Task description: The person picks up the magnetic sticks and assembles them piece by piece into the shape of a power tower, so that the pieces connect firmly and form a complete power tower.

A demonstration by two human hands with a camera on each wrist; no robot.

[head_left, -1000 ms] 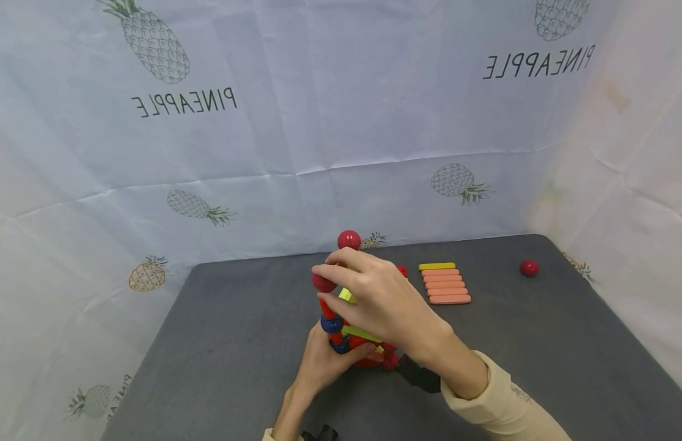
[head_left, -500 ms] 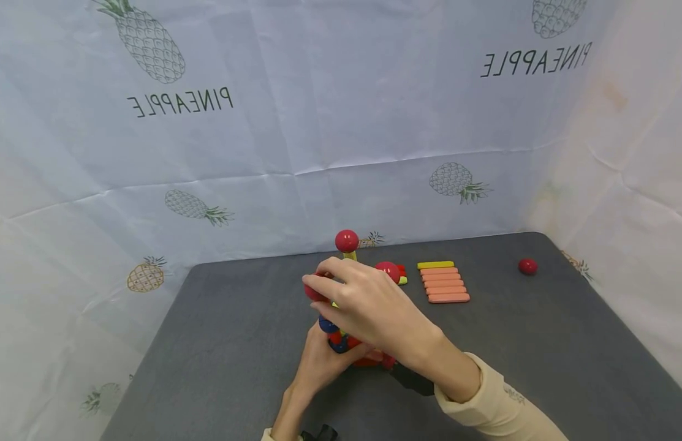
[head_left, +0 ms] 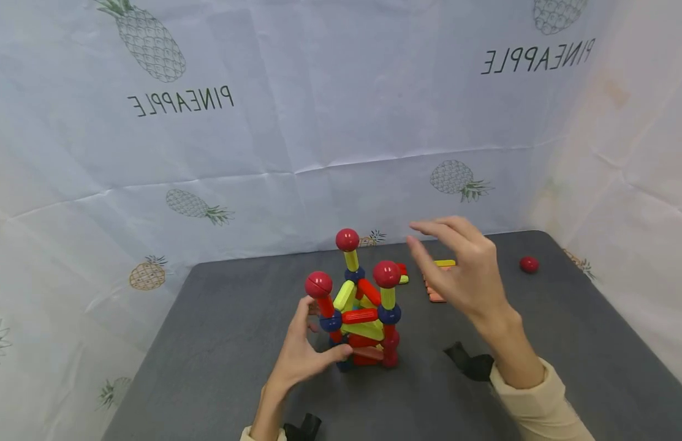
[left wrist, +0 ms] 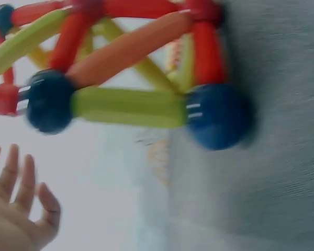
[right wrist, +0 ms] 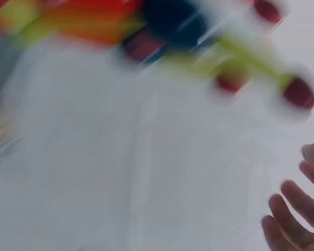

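Note:
A tower of magnetic rods and balls (head_left: 359, 316) stands on the table, with red, yellow-green and orange rods joined by blue and red balls. Three red balls cap its uprights: front left (head_left: 318, 284), back (head_left: 347, 239) and front right (head_left: 386, 274). My left hand (head_left: 303, 358) is spread at the tower's left side, overlapping it in the head view. In the left wrist view its fingers (left wrist: 26, 183) are extended, away from the lower blue ball (left wrist: 220, 116). Raised in the air right of the tower, my right hand (head_left: 473, 275) holds nothing, its fingers parted.
Orange rods (head_left: 435, 297) lie in a row behind the right hand, a yellow rod (head_left: 445, 263) at their far end. One loose red ball (head_left: 529, 264) rests at the back right of the dark table (head_left: 225, 343). A pineapple-print cloth (head_left: 318, 122) hangs behind.
My right hand has let go of the front-left red ball and moved right, away from the tower. The ball stays on its red rod. My left hand has loosened from the tower's base.

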